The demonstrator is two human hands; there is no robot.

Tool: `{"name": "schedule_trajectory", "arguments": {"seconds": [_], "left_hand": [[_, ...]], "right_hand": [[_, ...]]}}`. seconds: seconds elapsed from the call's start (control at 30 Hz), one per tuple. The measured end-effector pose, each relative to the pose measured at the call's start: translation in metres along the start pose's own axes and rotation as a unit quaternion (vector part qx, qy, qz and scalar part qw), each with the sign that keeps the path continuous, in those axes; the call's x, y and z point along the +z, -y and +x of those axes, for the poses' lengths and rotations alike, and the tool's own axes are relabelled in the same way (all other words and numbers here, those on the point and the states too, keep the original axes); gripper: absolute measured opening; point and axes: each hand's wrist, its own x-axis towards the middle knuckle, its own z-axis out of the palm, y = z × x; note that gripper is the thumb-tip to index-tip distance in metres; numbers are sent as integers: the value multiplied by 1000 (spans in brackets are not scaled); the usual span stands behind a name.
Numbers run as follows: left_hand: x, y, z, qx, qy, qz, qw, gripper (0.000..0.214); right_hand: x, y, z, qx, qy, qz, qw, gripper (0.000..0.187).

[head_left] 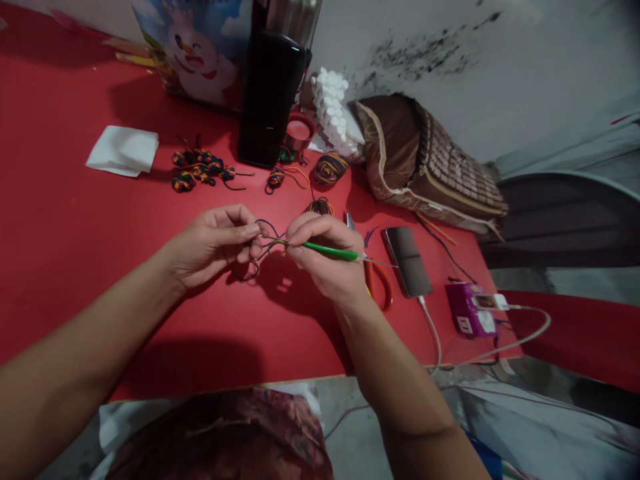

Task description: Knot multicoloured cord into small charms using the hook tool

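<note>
My right hand [327, 250] is closed in a pinch around a crochet hook [333, 252] with a green handle, its thin metal shaft pointing left. Facing it, my left hand [220, 243] pinches dark multicoloured yarn [273, 245] between thumb and fingers. Yarn loops hang below the left fingertips, and the hook's tip meets the strands between the hands; the exact stitch is too small to make out. Beyond the hands lie a wound yarn ball [329, 169], a looser yarn bundle [320, 207] and several small crocheted pieces [203, 167]. Orange-handled scissors [380, 287] rest partly behind my right hand.
A black phone [273, 100] stands upright at the back, beside a cartoon-printed box [200, 53]. Folded white paper [123, 151] lies at the left. A second phone [407, 261], a purple box [470, 310] with a charger cable and a brown quilted bag [435, 160] occupy the right.
</note>
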Motion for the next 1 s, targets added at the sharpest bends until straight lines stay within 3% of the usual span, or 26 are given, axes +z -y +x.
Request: {"name": "schedule_trajectory", "arguments": {"seconds": [0.17, 0.33, 0.47, 0.6, 0.87, 1.0], "left_hand": [[3, 6, -1, -52, 3, -11, 999, 13], [9, 8, -3, -87, 2, -127, 988, 16], [17, 9, -3, -84, -67, -233, 967, 17], [22, 11, -2, -95, -79, -283, 951, 28], [25, 12, -2, -110, -129, -298, 940, 39], [23, 16, 0, -71, -129, -258, 955, 26]], "right_hand": [[-2, -5, -3, 33, -15, 15, 999, 9], [-4, -11, -5, 31, -39, 49, 998, 12], [0, -10, -4, 38, -63, 49, 996, 12], [4, -6, -4, 37, -75, 46, 995, 13], [5, -8, -6, 16, -36, 47, 998, 11], [11, -6, -5, 12, -24, 10, 1000, 9]]}}
